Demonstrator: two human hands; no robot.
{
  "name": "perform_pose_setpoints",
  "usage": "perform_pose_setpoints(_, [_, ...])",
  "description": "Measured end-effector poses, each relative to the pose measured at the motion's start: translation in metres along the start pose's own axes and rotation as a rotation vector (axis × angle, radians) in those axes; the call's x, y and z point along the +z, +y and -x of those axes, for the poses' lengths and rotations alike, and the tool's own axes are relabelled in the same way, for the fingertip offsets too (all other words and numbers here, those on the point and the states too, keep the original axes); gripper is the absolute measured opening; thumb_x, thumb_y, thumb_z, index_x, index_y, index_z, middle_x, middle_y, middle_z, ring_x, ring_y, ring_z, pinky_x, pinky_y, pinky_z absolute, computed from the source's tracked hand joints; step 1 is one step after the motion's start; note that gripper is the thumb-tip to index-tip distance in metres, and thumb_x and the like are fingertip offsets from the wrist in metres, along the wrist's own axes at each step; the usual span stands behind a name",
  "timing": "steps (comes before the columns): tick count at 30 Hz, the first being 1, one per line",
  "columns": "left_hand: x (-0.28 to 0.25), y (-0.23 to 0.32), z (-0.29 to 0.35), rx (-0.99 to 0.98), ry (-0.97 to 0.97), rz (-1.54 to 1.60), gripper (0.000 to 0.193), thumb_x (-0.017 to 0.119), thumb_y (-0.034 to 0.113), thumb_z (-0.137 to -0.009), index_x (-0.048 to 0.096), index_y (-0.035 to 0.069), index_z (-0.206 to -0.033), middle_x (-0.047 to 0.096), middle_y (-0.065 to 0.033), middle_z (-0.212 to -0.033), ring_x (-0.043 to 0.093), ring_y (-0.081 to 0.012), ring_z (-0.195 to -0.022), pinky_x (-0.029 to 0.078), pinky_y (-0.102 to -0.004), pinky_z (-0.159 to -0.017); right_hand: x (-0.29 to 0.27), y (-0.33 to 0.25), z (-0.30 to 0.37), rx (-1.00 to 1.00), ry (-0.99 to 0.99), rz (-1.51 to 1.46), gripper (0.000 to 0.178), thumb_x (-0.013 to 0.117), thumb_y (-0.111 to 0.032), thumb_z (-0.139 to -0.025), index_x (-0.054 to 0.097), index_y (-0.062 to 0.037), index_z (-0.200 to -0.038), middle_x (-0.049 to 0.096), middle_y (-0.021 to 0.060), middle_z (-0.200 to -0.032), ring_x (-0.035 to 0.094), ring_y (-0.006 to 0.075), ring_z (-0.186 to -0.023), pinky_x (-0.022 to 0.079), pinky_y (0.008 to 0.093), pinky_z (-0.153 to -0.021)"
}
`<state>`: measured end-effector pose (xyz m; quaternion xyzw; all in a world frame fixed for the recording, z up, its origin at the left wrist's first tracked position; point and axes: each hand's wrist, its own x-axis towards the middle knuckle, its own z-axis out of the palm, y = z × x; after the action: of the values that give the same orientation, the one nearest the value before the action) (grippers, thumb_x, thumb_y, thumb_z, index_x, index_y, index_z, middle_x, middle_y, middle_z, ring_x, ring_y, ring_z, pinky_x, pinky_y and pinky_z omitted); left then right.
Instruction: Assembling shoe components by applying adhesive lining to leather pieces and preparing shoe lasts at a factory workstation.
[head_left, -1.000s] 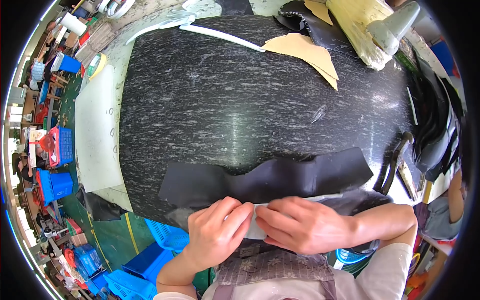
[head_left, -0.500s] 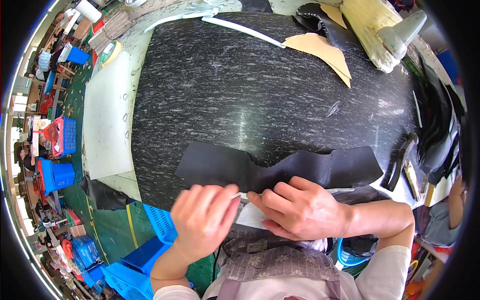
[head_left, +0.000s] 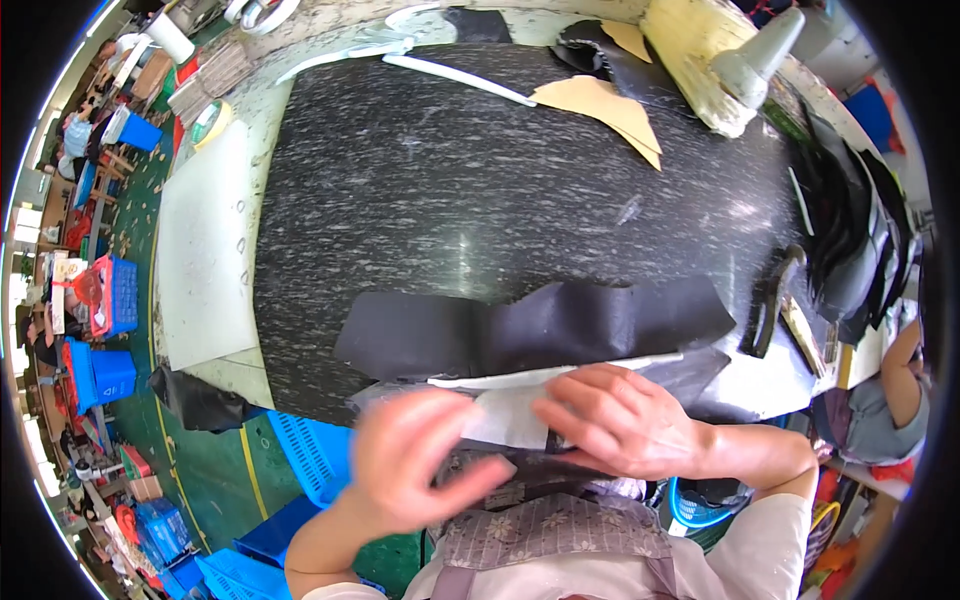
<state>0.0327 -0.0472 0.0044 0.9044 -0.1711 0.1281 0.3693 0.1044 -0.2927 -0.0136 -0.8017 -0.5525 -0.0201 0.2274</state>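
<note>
A long black leather-like piece [head_left: 540,325] with a wavy upper edge lies along the near edge of the table. A thin white strip [head_left: 500,377] runs along its near side, and a whitish patch [head_left: 515,412] shows below that strip. My right hand [head_left: 630,420] has its fingers curled over the near edge of the black piece, beside the patch; its thumb is mostly hidden. My left hand [head_left: 425,460] is blurred by motion, left of the patch, thumb spread away from the fingers, with nothing visible in it.
A hammer-like tool [head_left: 775,300] and a light-handled tool [head_left: 803,335] lie at the right, near stacked black pieces [head_left: 850,220]. Tan pieces [head_left: 605,105] and a white strip [head_left: 460,80] lie at the back. A white sheet [head_left: 205,255] and tape roll [head_left: 210,123] sit left.
My left hand has come away from the white strip toward me, and its thumb has spread. More of the strip and whitish patch shows. The view has shifted slightly.
</note>
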Motion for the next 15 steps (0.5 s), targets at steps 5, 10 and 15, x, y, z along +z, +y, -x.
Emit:
perform_pose_setpoints(5, [0.037,0.005,-0.005,0.242,-0.221,-0.111,0.035,0.06,0.005,-0.078,0.061,-0.011,-0.11,0.058,-0.0206,-0.12,0.054,-0.033,-0.118,0.046,-0.0412,-0.101,0.0,-0.008,0.012,-0.008,0.161,-0.098,0.041,0.068,-0.015,-0.068,0.062,0.0011,-0.105,0.059,0.0121,-0.109,0.061,0.0266,-0.107,0.051,0.0374,-0.093])
perform_pose_setpoints(10, [0.015,0.023,-0.021,0.545,-0.589,-0.525,0.04,0.055,0.011,-0.075,0.063,-0.006,-0.109,0.059,-0.018,-0.12,0.053,-0.0304,-0.121,0.044,-0.0386,-0.104,-0.001,-0.024,0.027,0.006,0.054,-0.018,0.032,0.064,-0.011,-0.07,0.066,0.0033,-0.098,0.062,0.0132,-0.107,0.061,0.0257,-0.109,0.05,0.0373,-0.096])
perform_pose_setpoints(15, [0.008,0.039,-0.043,0.409,-0.74,-0.367,0.038,0.067,0.019,-0.078,0.063,-0.005,-0.107,0.06,-0.0186,-0.114,0.056,-0.0312,-0.114,0.045,-0.0398,-0.1,0.001,-0.021,0.034,-0.014,0.011,0.23,0.042,0.065,-0.016,-0.066,0.067,0.0007,-0.105,0.061,0.0149,-0.114,0.06,0.0276,-0.111,0.048,0.0377,-0.099])
